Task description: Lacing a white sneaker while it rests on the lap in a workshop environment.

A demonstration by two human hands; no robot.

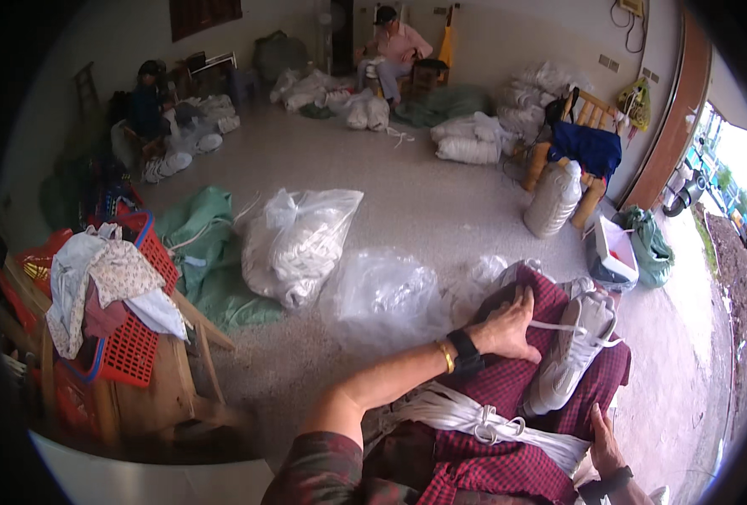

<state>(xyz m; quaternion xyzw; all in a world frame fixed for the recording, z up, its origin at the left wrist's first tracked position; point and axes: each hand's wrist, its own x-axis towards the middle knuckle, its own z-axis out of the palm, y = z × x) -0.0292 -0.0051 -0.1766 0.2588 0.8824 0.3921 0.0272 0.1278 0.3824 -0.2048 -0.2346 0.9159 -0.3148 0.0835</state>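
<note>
One white shoe (558,362) lies on the checked cloth (487,471) over the lap, near its right edge, its long axis slanting away and rightward; which end is the toe I cannot tell. One bundle of white laces (500,427) crosses nearer the body. The left hand (506,331) rests on cloth just left of the shoe, fingers spread, a lace reaching their gap. The right hand (606,444) lies along the right edge, fingers extended. Beyond that edge, pale floor (672,370) lies open.
</note>
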